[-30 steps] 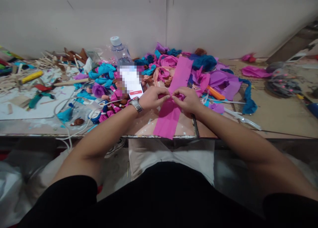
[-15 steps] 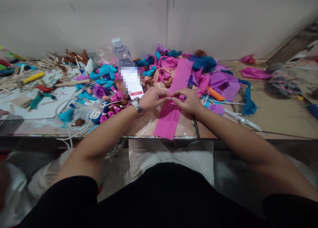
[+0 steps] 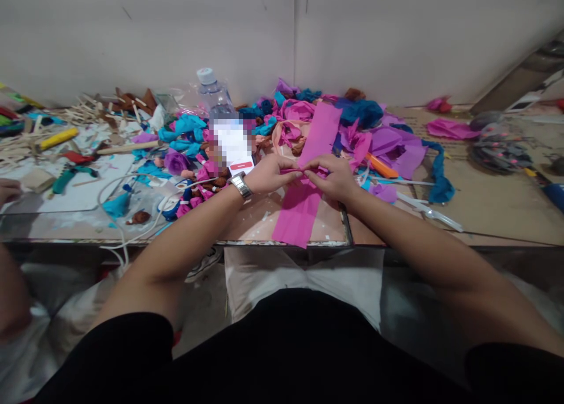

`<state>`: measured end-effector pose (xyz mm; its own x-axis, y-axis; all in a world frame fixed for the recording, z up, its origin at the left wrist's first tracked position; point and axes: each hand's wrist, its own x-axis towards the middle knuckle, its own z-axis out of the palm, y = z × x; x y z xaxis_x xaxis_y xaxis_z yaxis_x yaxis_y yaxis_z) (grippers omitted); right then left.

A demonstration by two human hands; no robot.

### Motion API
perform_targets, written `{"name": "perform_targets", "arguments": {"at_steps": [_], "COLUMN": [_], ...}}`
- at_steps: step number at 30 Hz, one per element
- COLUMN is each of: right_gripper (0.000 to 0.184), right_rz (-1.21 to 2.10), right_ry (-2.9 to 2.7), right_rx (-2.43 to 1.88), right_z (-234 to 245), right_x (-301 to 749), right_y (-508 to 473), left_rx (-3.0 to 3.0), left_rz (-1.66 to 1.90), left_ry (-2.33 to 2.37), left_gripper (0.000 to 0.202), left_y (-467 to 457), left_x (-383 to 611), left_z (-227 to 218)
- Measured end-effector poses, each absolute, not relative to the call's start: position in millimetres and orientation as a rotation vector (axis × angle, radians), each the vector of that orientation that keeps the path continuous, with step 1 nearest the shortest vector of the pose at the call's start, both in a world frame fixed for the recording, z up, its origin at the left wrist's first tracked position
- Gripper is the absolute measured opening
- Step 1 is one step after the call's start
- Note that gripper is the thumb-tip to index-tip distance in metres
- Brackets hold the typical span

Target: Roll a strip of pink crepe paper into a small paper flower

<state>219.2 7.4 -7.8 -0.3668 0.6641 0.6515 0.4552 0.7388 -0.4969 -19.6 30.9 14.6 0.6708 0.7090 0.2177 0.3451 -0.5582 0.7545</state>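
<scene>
A long strip of pink crepe paper [image 3: 299,213] lies slantwise on the table in front of me. Over its middle my left hand [image 3: 274,174] and my right hand [image 3: 331,176] meet, thumbs and fingertips pinched together. A small bit of pink crepe paper [image 3: 323,172] shows between them; whether it is a separate piece from the strip I cannot tell. A metal watch [image 3: 240,185] is on my left wrist. Beside that wrist a lit phone [image 3: 233,145] leans on a heap of twisted paper pieces [image 3: 187,128].
Behind stands a water bottle [image 3: 215,93]. To the right lie an orange cutter [image 3: 382,167], scissors [image 3: 429,211] and purple crepe paper [image 3: 399,145]. Wooden sticks, green-handled pliers [image 3: 70,178] and a white cable [image 3: 127,239] are left. Another person's hand [image 3: 9,189] rests at the far left.
My hands stay pinched at nearly the same spot, with only slight finger movement. At the far left, the other person's hand and arm have come further into view.
</scene>
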Motion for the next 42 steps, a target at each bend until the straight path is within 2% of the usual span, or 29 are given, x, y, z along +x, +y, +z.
{"name": "perform_targets", "arguments": {"at_steps": [14,20,26,42], "right_gripper": [0.016,0.015,0.014,0.013], "right_rz": [0.281,0.249,0.208,0.227], "right_ry": [-2.072,-2.106,-2.121,-2.068], "right_rx": [-0.723,-0.796,-0.876,-0.839], "right_z": [-8,-8,-10,-10], "right_x": [221,222,223,221], "right_y": [10,10,11,13], "left_rx": [1.718,1.870,1.954,2.521], "left_rz": [0.533,0.601,0.659,0.878], "left_ry": [0.722,0.787,0.812,0.919], "left_gripper": [0.034,0.048,0.054,0.038], "left_y": [34,37,37,20], "left_x": [-20,-20,-19,-11], "left_z": [15,11,7,13]}}
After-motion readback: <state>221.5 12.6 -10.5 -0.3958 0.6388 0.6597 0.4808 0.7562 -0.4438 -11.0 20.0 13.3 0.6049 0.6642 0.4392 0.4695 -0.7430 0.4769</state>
